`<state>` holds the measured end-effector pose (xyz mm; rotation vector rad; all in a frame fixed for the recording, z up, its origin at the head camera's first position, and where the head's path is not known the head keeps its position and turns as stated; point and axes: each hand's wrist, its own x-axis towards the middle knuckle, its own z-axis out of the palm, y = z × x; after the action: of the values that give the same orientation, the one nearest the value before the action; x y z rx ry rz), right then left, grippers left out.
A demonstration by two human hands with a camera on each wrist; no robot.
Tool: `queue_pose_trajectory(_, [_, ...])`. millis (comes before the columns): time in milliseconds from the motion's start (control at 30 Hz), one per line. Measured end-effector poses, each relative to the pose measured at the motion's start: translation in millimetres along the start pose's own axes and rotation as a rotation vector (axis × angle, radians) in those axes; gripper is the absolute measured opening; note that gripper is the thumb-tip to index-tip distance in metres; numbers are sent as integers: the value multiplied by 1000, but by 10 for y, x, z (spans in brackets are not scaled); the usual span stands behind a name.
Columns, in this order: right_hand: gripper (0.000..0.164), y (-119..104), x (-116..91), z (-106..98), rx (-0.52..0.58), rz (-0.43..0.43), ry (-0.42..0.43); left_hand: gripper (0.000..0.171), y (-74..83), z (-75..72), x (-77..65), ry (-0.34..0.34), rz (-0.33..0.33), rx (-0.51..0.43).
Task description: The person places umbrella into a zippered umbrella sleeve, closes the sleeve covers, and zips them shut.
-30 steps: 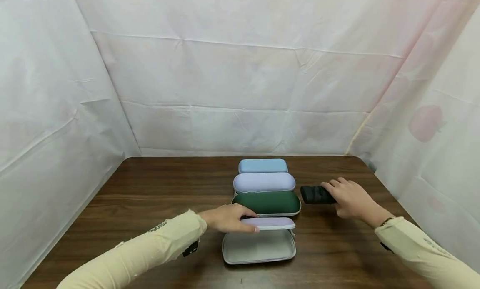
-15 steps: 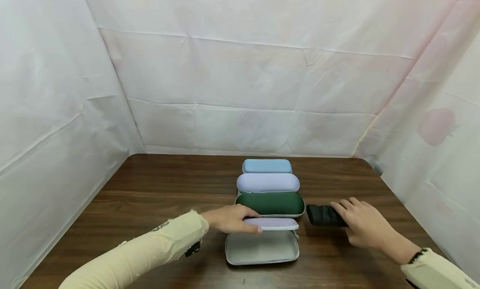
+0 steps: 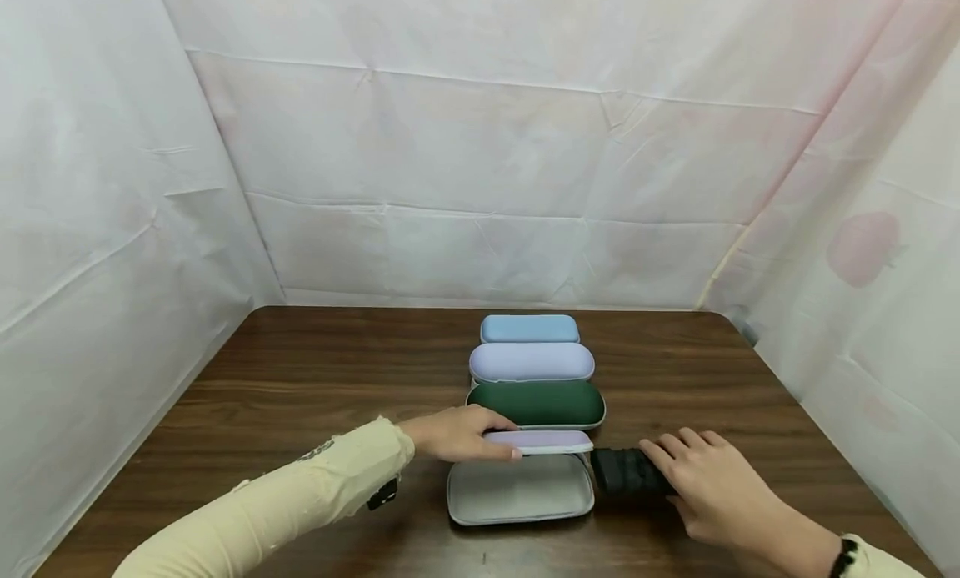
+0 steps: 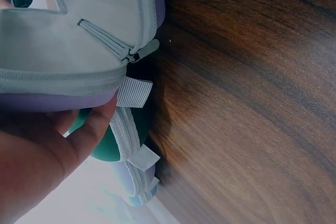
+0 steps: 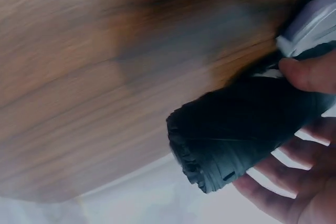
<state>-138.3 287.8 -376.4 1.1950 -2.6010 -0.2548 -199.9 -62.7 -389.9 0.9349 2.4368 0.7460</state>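
Note:
My left hand (image 3: 459,434) holds the raised lid of a lilac hard zip case (image 3: 558,440), which stands unzipped with its pale grey inside showing. In the left wrist view, the fingers lie under the purple shell beside the grey zip pull (image 4: 144,51). My right hand (image 3: 723,486) grips a compact black folded umbrella (image 5: 226,124), its gathered fabric end showing in the right wrist view. The umbrella's left end is by the right edge of the lilac case; whether they touch is unclear. Beyond the lid lies a closed dark green case (image 3: 536,404).
Behind the green case, a closed lavender case (image 3: 532,362) and a light blue case (image 3: 529,329) continue the row. They lie on a brown wood-grain table (image 3: 337,369). White cloth (image 3: 450,144) hangs around the table's back and sides.
My right hand has brought the umbrella toward me and then left, close to the lilac case. The left hand stays on the lid, and the case remains unzipped.

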Motion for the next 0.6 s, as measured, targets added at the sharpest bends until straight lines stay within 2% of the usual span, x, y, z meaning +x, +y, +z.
queue_pose_trajectory(233, [62, -267, 124, -1, 31, -87, 48, 56, 21, -16, 0, -29, -3, -39])
queue_pose_trajectory(367, [63, -430, 247, -19, 69, -105, 60, 56, 22, -23, 5, -36, -2, -55])
queue_pose_trajectory(600, [54, -717, 468, -18, 122, -116, 91, 56, 36, -11, 20, -38, -8, -98])
